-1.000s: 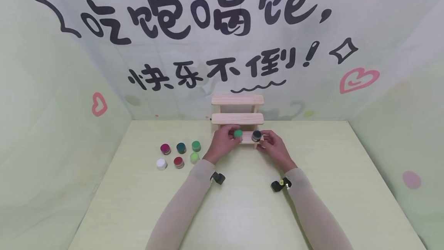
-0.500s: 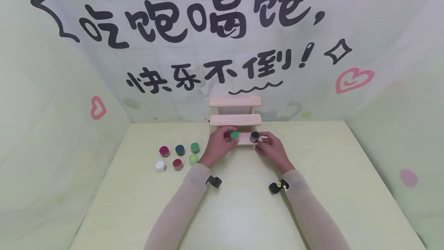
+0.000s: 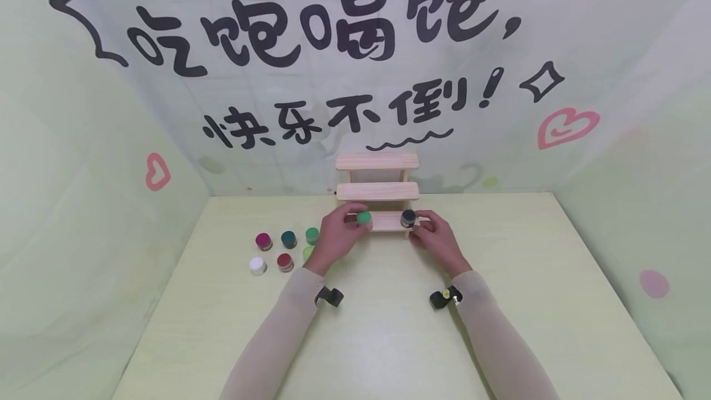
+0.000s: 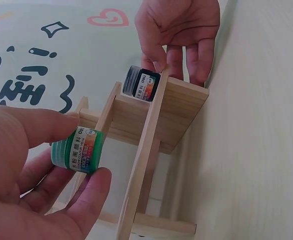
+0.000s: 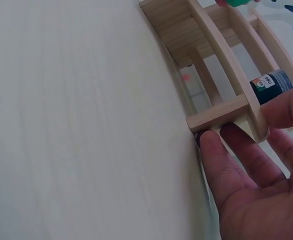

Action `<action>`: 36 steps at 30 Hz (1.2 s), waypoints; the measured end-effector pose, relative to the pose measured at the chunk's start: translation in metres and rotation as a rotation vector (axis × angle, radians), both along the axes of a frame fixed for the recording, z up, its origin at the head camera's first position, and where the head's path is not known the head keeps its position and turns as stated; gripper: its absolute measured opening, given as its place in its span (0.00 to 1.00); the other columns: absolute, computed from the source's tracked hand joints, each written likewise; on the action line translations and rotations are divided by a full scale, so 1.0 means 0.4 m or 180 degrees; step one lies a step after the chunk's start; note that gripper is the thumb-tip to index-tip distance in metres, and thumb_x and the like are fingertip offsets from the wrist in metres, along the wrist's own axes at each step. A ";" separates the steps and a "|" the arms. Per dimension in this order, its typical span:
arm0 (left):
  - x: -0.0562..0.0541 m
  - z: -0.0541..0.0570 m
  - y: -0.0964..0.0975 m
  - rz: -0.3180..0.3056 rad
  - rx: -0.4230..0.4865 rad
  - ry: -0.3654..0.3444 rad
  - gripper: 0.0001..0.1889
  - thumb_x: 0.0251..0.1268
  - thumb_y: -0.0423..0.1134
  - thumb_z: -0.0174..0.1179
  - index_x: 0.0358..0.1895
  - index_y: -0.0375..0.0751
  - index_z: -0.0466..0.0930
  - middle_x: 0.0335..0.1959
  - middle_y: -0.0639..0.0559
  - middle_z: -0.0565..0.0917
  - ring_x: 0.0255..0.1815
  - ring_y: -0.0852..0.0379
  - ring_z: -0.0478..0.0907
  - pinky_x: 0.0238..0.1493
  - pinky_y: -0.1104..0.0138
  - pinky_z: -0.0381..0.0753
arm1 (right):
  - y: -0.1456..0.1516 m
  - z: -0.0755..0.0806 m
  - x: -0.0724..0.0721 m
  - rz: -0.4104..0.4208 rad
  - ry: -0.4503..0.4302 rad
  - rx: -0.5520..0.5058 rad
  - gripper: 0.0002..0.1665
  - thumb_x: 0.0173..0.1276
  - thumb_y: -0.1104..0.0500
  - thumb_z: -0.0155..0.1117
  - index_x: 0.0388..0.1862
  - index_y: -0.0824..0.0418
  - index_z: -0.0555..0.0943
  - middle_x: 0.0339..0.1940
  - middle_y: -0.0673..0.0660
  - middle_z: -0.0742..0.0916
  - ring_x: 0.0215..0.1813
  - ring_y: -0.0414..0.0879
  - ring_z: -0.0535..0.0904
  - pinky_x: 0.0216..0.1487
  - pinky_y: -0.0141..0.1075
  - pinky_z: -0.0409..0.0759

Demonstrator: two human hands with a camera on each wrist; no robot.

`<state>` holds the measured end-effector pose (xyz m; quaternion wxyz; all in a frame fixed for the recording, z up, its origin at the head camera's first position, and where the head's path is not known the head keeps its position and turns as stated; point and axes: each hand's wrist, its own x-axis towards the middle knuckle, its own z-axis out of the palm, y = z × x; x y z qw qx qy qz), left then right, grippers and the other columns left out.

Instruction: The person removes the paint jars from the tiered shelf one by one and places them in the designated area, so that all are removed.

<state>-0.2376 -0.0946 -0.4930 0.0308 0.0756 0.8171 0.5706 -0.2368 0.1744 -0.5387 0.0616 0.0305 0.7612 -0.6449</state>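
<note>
Between thumb and fingers my left hand (image 3: 340, 234) pinches a green-lidded paint jar (image 4: 81, 150) at the left part of a three-step wooden rack (image 3: 378, 191). In the left wrist view that jar appears apart from the lowest step. A black-lidded paint jar (image 3: 408, 218) stands on the right end of this step. My right hand (image 3: 441, 239) grips the step's right end beside the black jar. The right wrist view shows its thumb (image 5: 286, 107) at the top edge and its other fingers lower, around the end.
Several paint jars stand on the table left of my left arm: magenta (image 3: 263, 241), dark teal (image 3: 288, 239), green (image 3: 312, 236), white (image 3: 257, 265), red (image 3: 285, 262), and a light green one (image 3: 308, 253) partly behind the wrist. A printed cloth (image 3: 266, 97) hangs behind the rack.
My left hand has moved left along the lowest step with the green jar, away from the black jar. The right hand stays at the rack's right end.
</note>
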 end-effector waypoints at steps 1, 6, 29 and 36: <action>0.003 0.001 -0.005 0.0003 0.0018 0.0005 0.21 0.66 0.42 0.74 0.61 0.52 0.84 0.62 0.51 0.84 0.60 0.47 0.87 0.55 0.62 0.91 | -0.001 0.003 0.000 0.0002 -0.0027 -0.0001 0.24 0.78 0.63 0.63 0.70 0.64 0.75 0.54 0.70 0.90 0.49 0.45 0.90 0.52 0.31 0.90; 0.020 0.009 -0.030 -0.0004 0.0080 0.0090 0.23 0.66 0.42 0.74 0.63 0.48 0.83 0.70 0.46 0.80 0.62 0.45 0.86 0.56 0.61 0.91 | 0.003 -0.023 -0.014 -0.0047 -0.0098 -0.0023 0.25 0.78 0.63 0.63 0.71 0.62 0.75 0.56 0.71 0.89 0.53 0.51 0.90 0.55 0.37 0.90; 0.085 0.005 -0.161 -0.0083 0.0167 0.0060 0.27 0.66 0.47 0.75 0.67 0.45 0.82 0.63 0.52 0.85 0.63 0.49 0.82 0.61 0.64 0.88 | -0.001 -0.014 -0.008 -0.0097 -0.0029 -0.0114 0.24 0.76 0.64 0.63 0.69 0.62 0.76 0.53 0.70 0.89 0.47 0.42 0.89 0.52 0.32 0.90; 0.104 -0.003 -0.205 0.0028 0.0003 -0.0060 0.27 0.66 0.48 0.75 0.66 0.45 0.82 0.59 0.50 0.86 0.63 0.49 0.84 0.61 0.65 0.88 | -0.003 -0.019 -0.013 -0.0110 -0.0048 -0.0133 0.24 0.76 0.64 0.63 0.69 0.63 0.76 0.49 0.65 0.91 0.44 0.39 0.88 0.50 0.31 0.90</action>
